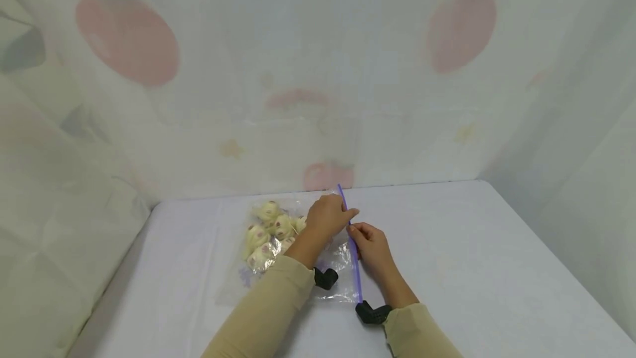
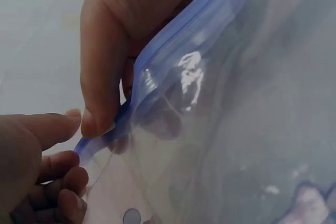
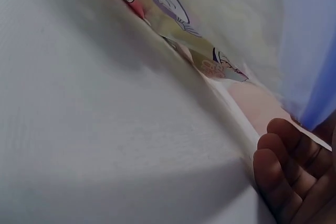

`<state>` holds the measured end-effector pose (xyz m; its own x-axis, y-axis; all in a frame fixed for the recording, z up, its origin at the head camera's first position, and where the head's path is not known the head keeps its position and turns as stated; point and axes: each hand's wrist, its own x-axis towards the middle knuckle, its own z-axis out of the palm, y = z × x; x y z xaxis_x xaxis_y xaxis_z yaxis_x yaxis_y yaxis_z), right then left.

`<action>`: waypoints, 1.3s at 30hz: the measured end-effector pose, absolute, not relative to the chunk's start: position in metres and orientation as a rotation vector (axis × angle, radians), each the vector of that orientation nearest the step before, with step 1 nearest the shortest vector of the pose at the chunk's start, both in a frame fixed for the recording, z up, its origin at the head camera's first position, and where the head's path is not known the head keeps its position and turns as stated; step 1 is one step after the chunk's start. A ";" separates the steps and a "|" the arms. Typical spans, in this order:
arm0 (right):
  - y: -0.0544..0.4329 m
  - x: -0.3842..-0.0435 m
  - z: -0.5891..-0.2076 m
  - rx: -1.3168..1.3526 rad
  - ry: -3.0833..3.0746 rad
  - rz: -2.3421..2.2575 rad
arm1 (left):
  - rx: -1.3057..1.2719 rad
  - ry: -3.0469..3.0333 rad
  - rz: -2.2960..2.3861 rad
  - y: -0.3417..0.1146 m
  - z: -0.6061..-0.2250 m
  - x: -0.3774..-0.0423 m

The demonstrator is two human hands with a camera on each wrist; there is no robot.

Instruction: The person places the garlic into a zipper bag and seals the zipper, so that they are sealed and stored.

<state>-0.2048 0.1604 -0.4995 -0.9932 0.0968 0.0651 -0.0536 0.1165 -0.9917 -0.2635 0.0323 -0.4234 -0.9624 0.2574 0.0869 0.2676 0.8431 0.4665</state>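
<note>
A clear zip bag [image 1: 318, 286] with a blue-purple zip strip [image 1: 355, 269] lies on the white table, the strip along its right side. Several pale cream, rounded bundles with pinkish spots [image 1: 269, 211] show inside. My left hand [image 1: 325, 217] reaches over the bag to the strip's far part; in the left wrist view its fingers [image 2: 76, 177] curl at the bag's edge and the thumb points toward the other hand. My right hand [image 1: 375, 247] pinches the strip just below the left. The right wrist view shows its other fingers [image 3: 273, 177] curled below the strip.
A white cloth covers the table [image 1: 447, 269]. Behind it hangs a pale curtain [image 1: 298, 43] with faded fruit prints, and similar cloth hangs on both sides. Black wrist-worn pieces [image 1: 326, 279] sit at both cuffs. Small coloured drawings [image 3: 170, 3] show at the bag in the right wrist view.
</note>
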 end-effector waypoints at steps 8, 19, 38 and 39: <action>0.155 -0.207 -0.504 -0.004 -2.246 1.984 | -0.374 -3.086 -0.631 0.031 -0.426 -0.263; 0.157 -0.199 -0.498 -0.031 -2.339 1.788 | -0.422 -2.912 -0.867 0.030 -0.436 -0.261; 0.183 -0.134 -0.493 0.107 -2.679 1.694 | -0.316 -2.762 -1.006 0.022 -0.452 -0.288; 0.183 -0.132 -0.493 0.129 -2.693 1.690 | -0.308 -2.768 -1.011 0.019 -0.452 -0.288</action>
<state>-0.1324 0.1828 -0.4927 -0.9959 -0.0901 0.0087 -0.0470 0.4330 -0.9002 -0.2884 0.0194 -0.4520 -0.9625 0.1321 0.2370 0.2537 0.7476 0.6137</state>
